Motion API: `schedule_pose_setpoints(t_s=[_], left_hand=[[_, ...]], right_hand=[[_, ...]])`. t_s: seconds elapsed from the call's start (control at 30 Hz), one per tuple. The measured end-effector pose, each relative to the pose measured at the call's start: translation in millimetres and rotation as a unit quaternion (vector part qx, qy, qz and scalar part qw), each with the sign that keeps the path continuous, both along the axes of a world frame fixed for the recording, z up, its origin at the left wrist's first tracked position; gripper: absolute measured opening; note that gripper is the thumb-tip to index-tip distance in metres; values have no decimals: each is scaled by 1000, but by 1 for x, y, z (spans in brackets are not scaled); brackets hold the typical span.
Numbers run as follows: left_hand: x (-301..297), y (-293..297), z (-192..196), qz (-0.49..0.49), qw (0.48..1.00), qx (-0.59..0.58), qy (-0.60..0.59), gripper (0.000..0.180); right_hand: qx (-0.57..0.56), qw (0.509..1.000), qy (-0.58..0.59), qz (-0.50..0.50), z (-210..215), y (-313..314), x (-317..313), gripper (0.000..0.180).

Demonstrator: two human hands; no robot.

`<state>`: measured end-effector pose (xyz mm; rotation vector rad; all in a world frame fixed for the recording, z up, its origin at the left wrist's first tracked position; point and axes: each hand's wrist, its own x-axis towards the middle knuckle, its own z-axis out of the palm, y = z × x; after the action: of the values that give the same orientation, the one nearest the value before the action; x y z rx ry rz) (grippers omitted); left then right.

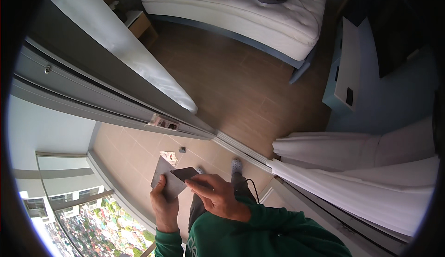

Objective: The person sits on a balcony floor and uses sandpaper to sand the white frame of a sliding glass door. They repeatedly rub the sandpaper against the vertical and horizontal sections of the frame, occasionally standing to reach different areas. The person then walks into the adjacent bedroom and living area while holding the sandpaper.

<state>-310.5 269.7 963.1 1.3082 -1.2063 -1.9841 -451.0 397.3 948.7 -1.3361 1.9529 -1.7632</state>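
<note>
Above the tiled floor, my left hand [164,206] is closed on the lower corner of a flat grey square sheet [166,178], its thumb lying on the face. My right hand [217,199] pinches a darker flat piece [184,174] that overlaps the sheet's right side. Whether the two pieces touch or are joined, I cannot tell, and their material is unclear. A printed packet [169,157] lies on the floor beyond the sheet, with a small dark block [182,150] beside it.
I stand beside a sliding-door track [241,150]. Another small packet [163,122] is at the grey door frame. White curtains [352,173] hang to the right, and a glass railing [69,201] is at left. Inside are a bed [241,25] and a wall-mounted cabinet [345,67].
</note>
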Motion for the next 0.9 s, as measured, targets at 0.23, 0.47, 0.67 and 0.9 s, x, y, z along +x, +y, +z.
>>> schedule_pose_setpoints(t_s=[0.23,0.47,0.67,0.9], left_hand=[[4,-13,34,133,990,-42,22,32],[40,4,12,269,962,44,-17,24],[72,31,0,195,978,64,-33,42],[70,35,-2,219,974,51,-29,31]], right_hand=[[92,989,34,108,-77,-17,-41,20],[107,971,44,207,-107,-88,-72,17],[90,973,27,211,-113,-108,-68,16],[23,980,68,186,-132,-134,-65,16]])
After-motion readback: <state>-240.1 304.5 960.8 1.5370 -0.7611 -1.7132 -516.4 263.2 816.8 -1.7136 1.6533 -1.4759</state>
